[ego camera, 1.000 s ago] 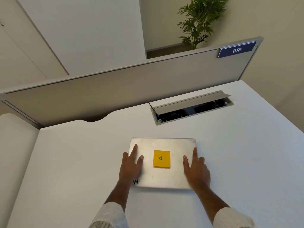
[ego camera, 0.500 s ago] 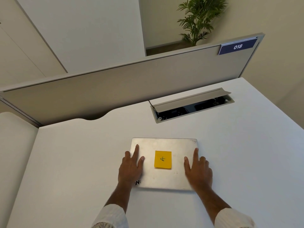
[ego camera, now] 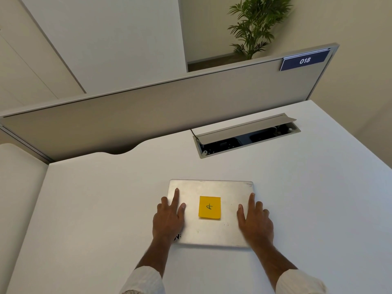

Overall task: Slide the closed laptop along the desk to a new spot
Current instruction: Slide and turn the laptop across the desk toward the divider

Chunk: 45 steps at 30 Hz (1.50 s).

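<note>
A closed silver laptop (ego camera: 212,232) lies flat on the white desk (ego camera: 95,209), near its front middle. A yellow sticky note (ego camera: 209,207) is stuck at the centre of the lid. My left hand (ego camera: 168,219) rests on the lid's left side, with the forefinger and thumb on top and the outer fingers over the left edge. On the right side my right hand (ego camera: 255,221) lies the same way, with its outer fingers wrapped over the right edge. The laptop's front corners are hidden under my wrists.
An open cable box (ego camera: 246,136) with a raised grey flap is sunk into the desk behind the laptop. A grey partition (ego camera: 148,111) with a blue "018" label (ego camera: 304,60) runs along the back edge. A plant (ego camera: 252,26) stands beyond it.
Both hands stay pressed on the laptop in the same places. The laptop has barely shifted on the desk, at most a little towards me.
</note>
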### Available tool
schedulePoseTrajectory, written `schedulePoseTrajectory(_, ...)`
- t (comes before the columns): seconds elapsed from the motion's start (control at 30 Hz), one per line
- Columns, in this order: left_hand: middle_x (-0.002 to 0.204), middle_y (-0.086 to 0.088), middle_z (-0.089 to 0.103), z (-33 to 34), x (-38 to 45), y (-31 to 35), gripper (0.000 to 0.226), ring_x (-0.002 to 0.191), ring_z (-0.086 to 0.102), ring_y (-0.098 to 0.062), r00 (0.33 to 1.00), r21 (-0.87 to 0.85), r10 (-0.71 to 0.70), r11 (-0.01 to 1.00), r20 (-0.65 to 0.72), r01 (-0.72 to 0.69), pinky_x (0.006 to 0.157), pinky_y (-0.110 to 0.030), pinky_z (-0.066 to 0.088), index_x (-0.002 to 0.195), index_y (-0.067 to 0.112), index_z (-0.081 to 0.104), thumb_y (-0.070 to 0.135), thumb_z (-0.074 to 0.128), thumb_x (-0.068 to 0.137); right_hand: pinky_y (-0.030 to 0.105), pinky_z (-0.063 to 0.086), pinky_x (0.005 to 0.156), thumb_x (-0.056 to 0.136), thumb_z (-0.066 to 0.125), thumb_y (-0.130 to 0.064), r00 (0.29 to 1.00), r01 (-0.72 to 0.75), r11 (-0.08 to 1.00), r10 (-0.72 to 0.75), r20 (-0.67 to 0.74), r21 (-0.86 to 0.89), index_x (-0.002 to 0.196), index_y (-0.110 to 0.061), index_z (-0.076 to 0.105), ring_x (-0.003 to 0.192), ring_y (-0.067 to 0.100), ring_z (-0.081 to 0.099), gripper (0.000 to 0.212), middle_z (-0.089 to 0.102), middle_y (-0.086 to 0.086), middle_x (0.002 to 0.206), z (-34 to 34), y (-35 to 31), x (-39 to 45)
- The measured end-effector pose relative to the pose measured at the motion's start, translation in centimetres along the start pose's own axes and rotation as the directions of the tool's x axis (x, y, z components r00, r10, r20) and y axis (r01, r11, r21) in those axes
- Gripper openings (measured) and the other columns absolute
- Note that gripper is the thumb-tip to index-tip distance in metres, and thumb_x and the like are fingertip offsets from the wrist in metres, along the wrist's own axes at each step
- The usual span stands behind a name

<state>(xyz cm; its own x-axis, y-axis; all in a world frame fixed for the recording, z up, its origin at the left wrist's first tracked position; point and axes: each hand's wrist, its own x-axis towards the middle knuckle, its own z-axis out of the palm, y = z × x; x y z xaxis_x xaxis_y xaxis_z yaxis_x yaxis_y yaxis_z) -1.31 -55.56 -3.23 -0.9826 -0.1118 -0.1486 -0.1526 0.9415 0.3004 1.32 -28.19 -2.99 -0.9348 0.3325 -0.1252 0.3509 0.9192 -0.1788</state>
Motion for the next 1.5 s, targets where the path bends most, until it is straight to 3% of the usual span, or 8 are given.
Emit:
schedulePoseTrajectory(0.53,0.12,-0.008,0.048,0.3,-0.5,0.9,0.061,0.099,0.054,-0.027,0.997,0.128,-0.051,0.99,-0.06,0.058,0.067,-0.038,0.05,0.158,0.036,0.014,0.053,0.027,0.101,0.033,0.055,0.067,0.097,0.025,-0.057,0.998,0.057,0.997,-0.057,-0.001,-0.053,0.154,-0.012,0.018,0.091,0.021,0.057,0.073,0.055,0.007,0.118,0.1,0.5,-0.2)
schedulePoseTrajectory(0.8,0.118,-0.009,0.048,0.3,-1.1,1.8,0.057,0.098,0.051,-0.027,0.991,0.12,-0.097,0.987,-0.089,0.107,0.07,-0.04,0.047,0.158,0.035,0.017,0.048,0.026,0.103,0.033,0.055,0.069,0.098,0.025,-0.055,0.999,0.043,0.996,-0.041,0.022,-0.073,0.155,-0.01,0.017,0.094,0.022,0.056,0.073,0.055,0.008,0.118,-0.1,0.1,-0.2)
schedulePoseTrajectory(1.03,0.119,-0.009,0.049,0.1,-1.6,2.4,0.057,0.098,0.051,-0.026,0.99,0.169,-0.104,0.978,-0.094,0.119,0.073,-0.039,0.046,0.158,0.034,0.018,0.047,0.025,0.103,0.033,0.055,0.064,0.099,0.025,-0.054,0.999,0.04,0.993,-0.037,0.031,-0.114,0.155,-0.008,0.017,0.091,0.022,0.056,0.074,0.054,0.009,0.114,-0.1,-0.2,-0.4)
schedulePoseTrajectory(1.33,0.112,-0.009,0.051,0.3,-1.8,2.3,0.055,0.09,0.05,-0.025,0.99,0.195,-0.081,0.976,-0.112,0.102,0.065,-0.037,0.04,0.156,0.031,0.027,0.045,0.029,0.104,0.034,0.049,0.056,0.097,0.032,-0.053,0.998,0.017,0.99,-0.009,0.054,-0.138,0.152,-0.005,0.027,0.083,0.024,0.056,0.073,0.056,0.011,0.106,-0.1,-0.5,-0.5)
schedulePoseTrajectory(1.43,0.123,-0.011,0.052,0.8,-2.1,2.2,0.055,0.096,0.052,-0.028,0.989,0.212,-0.075,0.972,-0.13,0.102,0.073,-0.041,0.043,0.157,0.03,0.026,0.044,0.023,0.104,0.033,0.046,0.055,0.097,0.03,-0.054,0.999,0.018,0.988,-0.012,0.045,-0.151,0.153,-0.007,0.027,0.081,0.023,0.056,0.073,0.056,0.01,0.105,-0.1,-0.4,-0.6)
schedulePoseTrajectory(1.5,0.147,-0.015,0.045,1.0,-2.3,2.2,0.06,0.12,0.051,-0.035,0.987,0.218,-0.064,0.971,-0.145,0.095,0.093,-0.05,0.043,0.158,0.028,0.025,0.047,0.017,0.101,0.034,0.046,0.058,0.097,0.03,-0.056,0.999,0.021,0.987,-0.017,0.027,-0.157,0.153,-0.01,0.027,0.081,0.024,0.056,0.073,0.056,0.009,0.108,-0.1,-0.1,-0.6)
